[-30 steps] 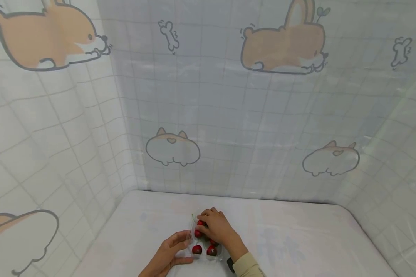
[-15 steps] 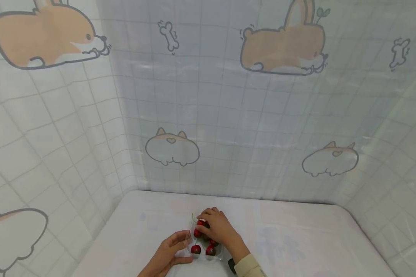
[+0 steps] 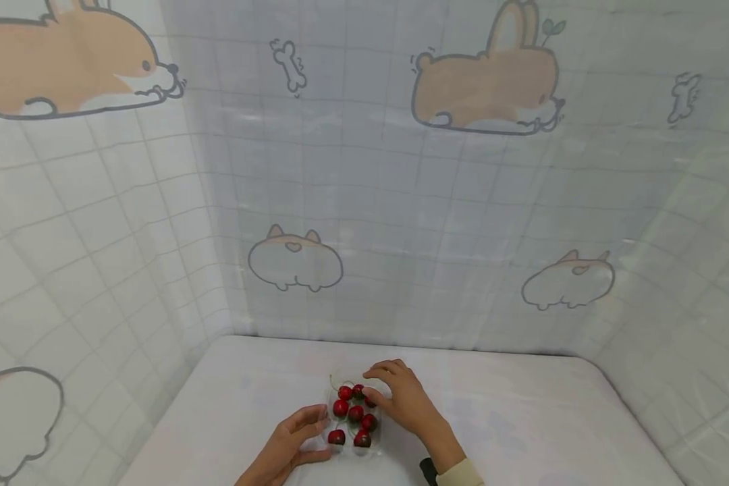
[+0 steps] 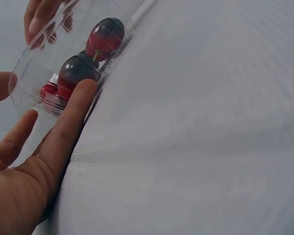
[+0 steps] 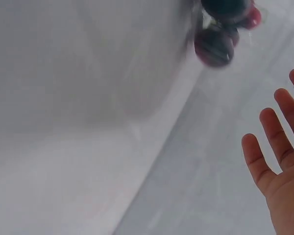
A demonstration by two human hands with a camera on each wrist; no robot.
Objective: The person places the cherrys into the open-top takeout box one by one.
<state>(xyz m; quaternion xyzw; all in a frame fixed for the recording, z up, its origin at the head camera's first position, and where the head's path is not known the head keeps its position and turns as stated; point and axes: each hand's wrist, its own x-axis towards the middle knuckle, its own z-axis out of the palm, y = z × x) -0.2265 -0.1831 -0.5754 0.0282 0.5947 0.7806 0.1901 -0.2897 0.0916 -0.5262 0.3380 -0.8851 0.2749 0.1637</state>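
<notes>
A small clear plastic container (image 3: 379, 437) holds several red cherries (image 3: 354, 413) near the front middle of a white table (image 3: 522, 418). My left hand (image 3: 304, 435) rests against the container's left side with straight fingers; in the left wrist view my index finger (image 4: 73, 112) lies along the clear wall (image 4: 34, 83), next to the dark cherries (image 4: 76, 73). My right hand (image 3: 395, 391) hovers just right of the cherries, fingers relaxed and holding nothing. The right wrist view shows its spread fingers (image 5: 279, 142) apart from the cherries (image 5: 214, 46).
Plastic curtains (image 3: 364, 202) printed with cartoon dogs and a tile pattern wall in the table at the back, left and right. Bare white tabletop (image 3: 249, 391) lies on both sides of the container.
My right hand has lifted off the cherries and moved a little to the right, so more cherries show. The left hand stays at the container's side.
</notes>
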